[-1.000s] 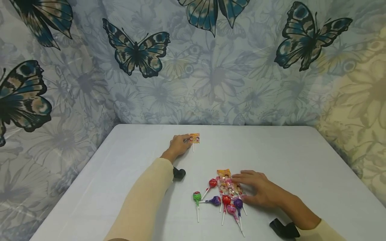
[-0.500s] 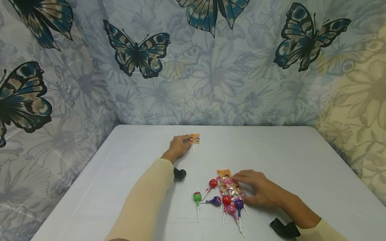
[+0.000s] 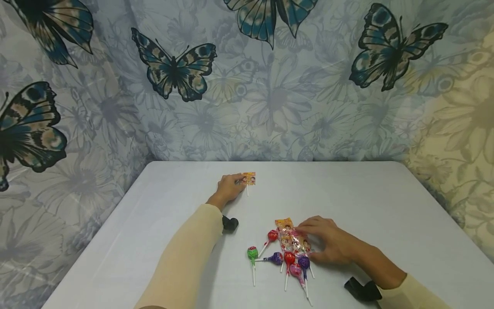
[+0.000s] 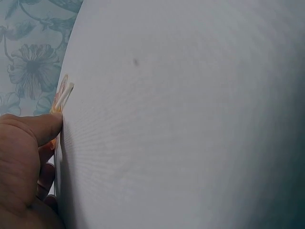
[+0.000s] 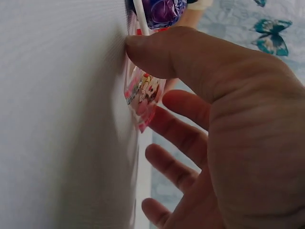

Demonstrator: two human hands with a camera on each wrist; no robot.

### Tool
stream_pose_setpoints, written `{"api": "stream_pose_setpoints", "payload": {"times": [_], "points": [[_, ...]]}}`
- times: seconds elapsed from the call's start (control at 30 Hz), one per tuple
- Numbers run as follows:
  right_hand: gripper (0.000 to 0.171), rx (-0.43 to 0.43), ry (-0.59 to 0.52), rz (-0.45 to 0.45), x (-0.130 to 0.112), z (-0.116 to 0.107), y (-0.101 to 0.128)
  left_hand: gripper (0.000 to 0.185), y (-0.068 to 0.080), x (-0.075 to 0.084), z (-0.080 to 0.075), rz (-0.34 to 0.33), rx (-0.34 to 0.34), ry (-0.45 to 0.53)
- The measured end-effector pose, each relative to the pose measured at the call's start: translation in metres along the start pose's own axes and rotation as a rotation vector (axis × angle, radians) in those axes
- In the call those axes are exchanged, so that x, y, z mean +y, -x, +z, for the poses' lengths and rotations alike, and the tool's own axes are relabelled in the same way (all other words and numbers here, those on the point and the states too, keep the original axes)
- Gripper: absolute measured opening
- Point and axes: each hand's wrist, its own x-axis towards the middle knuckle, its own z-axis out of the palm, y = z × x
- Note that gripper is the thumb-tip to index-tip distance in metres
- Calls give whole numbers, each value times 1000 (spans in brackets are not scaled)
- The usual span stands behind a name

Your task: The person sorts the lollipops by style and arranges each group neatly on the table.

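Note:
At the far part of the white table, my left hand (image 3: 228, 189) pinches a flat lollipop in an orange wrapper (image 3: 250, 178), its white stick pointing toward me. The left wrist view shows the thumb against the wrapper (image 4: 55, 107). My right hand (image 3: 332, 240) lies beside the lollipop pile, thumb and fingers spread apart at the edge of the pink clear-wrapped lollipops (image 3: 299, 243). A second orange wrapper (image 3: 284, 223) sticks out behind them. In front lie a red lollipop (image 3: 289, 258), a purple one (image 3: 304, 262) and a pink one (image 3: 296, 270).
Left of the pile lie a green lollipop (image 3: 252, 252), another purple one (image 3: 275, 258) and another red one (image 3: 272, 235). Butterfly-print cloth (image 3: 270, 107) hangs behind the table (image 3: 154, 206). Black wrist devices (image 3: 362, 290) sit at both sleeves.
My right hand has shifted slightly left, and the wrapped lollipops by its fingers have slid a little left with it. The left hand has stayed where it was with its lollipop.

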Motion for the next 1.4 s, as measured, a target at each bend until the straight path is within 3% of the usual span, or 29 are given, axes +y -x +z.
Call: {"api": "stream_pose_setpoints", "payload": {"times": [0.53, 0.83, 1.13, 1.4], "points": [[52, 140, 132, -139, 1, -9, -1, 42, 1, -1, -4, 10, 14, -11], [52, 143, 147, -123, 5, -22, -10, 43, 1, -4, -5, 6, 23, -12], [50, 168, 150, -98, 13, -38, -33, 42, -1, -1, -1, -3, 16, -6], [52, 93, 78, -62, 26, -44, -65, 42, 1, 1, 4, 10, 17, 11]]}}
